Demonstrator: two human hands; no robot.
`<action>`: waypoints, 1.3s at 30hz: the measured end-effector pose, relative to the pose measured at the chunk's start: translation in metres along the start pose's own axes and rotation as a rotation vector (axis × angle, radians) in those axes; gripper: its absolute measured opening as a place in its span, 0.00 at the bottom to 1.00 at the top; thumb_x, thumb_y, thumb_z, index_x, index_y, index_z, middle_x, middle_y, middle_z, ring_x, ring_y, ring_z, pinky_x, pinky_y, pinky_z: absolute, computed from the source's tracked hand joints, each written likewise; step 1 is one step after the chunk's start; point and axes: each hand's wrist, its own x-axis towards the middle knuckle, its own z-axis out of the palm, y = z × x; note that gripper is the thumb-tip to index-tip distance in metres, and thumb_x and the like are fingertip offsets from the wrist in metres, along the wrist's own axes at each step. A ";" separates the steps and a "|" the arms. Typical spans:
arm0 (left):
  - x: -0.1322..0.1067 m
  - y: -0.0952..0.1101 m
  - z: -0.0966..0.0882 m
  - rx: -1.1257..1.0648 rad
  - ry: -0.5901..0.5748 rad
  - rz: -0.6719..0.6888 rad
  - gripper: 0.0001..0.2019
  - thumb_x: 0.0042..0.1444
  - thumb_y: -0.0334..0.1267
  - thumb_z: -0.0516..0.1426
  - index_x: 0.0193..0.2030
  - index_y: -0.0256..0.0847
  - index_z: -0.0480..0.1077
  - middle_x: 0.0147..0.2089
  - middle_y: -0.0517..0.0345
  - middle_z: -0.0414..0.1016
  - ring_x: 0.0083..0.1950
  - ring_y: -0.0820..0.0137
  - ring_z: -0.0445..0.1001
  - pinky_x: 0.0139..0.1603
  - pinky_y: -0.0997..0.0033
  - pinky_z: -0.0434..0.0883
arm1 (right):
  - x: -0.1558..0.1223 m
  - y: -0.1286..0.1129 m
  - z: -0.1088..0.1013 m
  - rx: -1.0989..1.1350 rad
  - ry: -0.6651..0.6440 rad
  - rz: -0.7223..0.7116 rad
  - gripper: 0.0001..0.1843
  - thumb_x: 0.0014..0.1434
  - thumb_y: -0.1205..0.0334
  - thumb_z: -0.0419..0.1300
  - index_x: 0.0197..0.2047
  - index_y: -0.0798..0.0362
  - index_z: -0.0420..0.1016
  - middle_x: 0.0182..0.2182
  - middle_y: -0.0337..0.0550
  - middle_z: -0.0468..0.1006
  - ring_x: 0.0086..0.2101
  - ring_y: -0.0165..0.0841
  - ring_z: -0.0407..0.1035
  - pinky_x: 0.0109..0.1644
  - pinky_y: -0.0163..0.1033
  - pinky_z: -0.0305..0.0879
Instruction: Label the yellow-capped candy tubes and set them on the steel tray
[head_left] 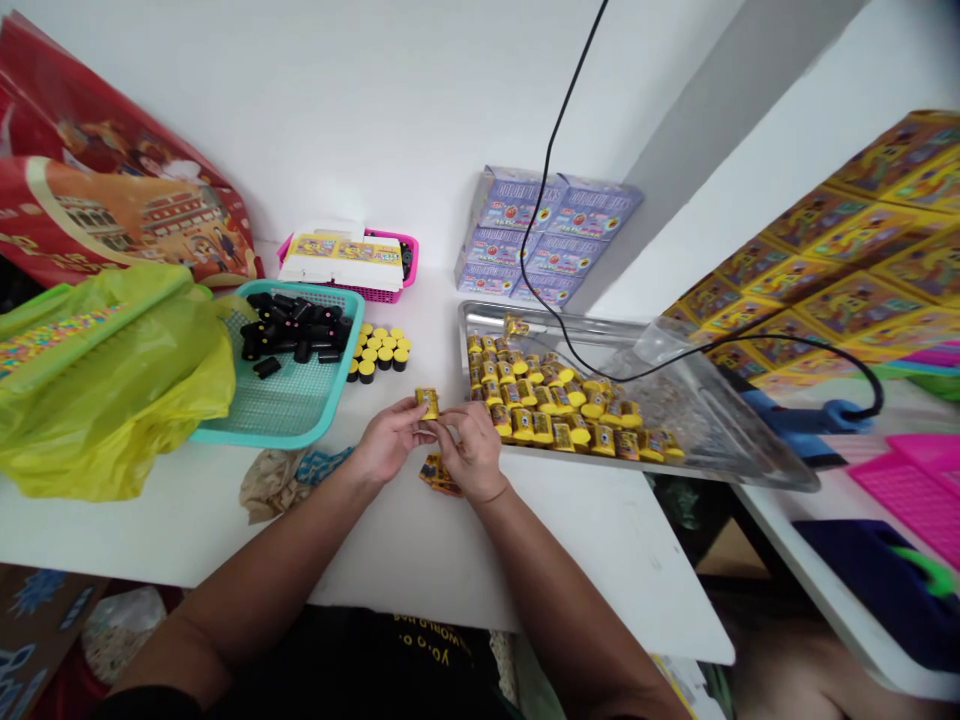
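Over the white table, my left hand (391, 438) is closed on a small yellow-wrapped cylinder (427, 402), which stands up from the fingertips. My right hand (472, 448) pinches at the same cylinder from the right side; its fingertips touch the wrapper. Partly under my right hand lies a small pile of printed yellow wrappers (437, 476). Behind my hands, several black cylinders with yellow tops (384, 355) stand grouped on the table. To the right, a metal tray (705, 420) holds rows of wrapped yellow cylinders (541, 428).
On the left are a teal basket (262, 415) of black cylinders (296, 325) and a yellow plastic bag (135, 400). Purple boxes (544, 235) stand behind the tray. A black cable (551, 150) hangs across it. A crumpled cloth (274, 485) lies near my left forearm.
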 end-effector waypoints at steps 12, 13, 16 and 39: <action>-0.001 -0.001 0.000 0.039 0.036 -0.006 0.13 0.45 0.40 0.67 0.33 0.34 0.71 0.30 0.55 0.75 0.29 0.70 0.74 0.32 0.70 0.67 | -0.004 0.006 0.001 0.015 0.002 0.016 0.09 0.59 0.70 0.58 0.41 0.48 0.75 0.30 0.42 0.76 0.31 0.34 0.69 0.35 0.43 0.68; -0.001 0.000 0.000 0.051 0.037 -0.001 0.14 0.45 0.40 0.67 0.33 0.35 0.71 0.30 0.55 0.75 0.29 0.70 0.74 0.32 0.71 0.67 | -0.004 0.005 0.000 0.016 0.007 0.011 0.09 0.59 0.71 0.58 0.39 0.48 0.75 0.30 0.42 0.76 0.31 0.34 0.69 0.35 0.43 0.68; -0.003 0.003 0.002 0.072 0.056 0.046 0.17 0.44 0.39 0.67 0.40 0.37 0.71 0.32 0.57 0.75 0.28 0.71 0.74 0.31 0.72 0.67 | -0.001 0.002 -0.001 0.037 0.018 0.017 0.06 0.58 0.71 0.60 0.37 0.49 0.73 0.31 0.42 0.76 0.31 0.33 0.69 0.35 0.42 0.68; -0.006 -0.011 0.005 0.269 0.198 0.477 0.13 0.47 0.45 0.66 0.27 0.36 0.72 0.27 0.60 0.71 0.30 0.76 0.67 0.33 0.76 0.66 | -0.003 -0.007 0.006 0.046 0.025 0.059 0.16 0.55 0.63 0.65 0.48 0.49 0.71 0.35 0.45 0.76 0.33 0.35 0.71 0.35 0.42 0.71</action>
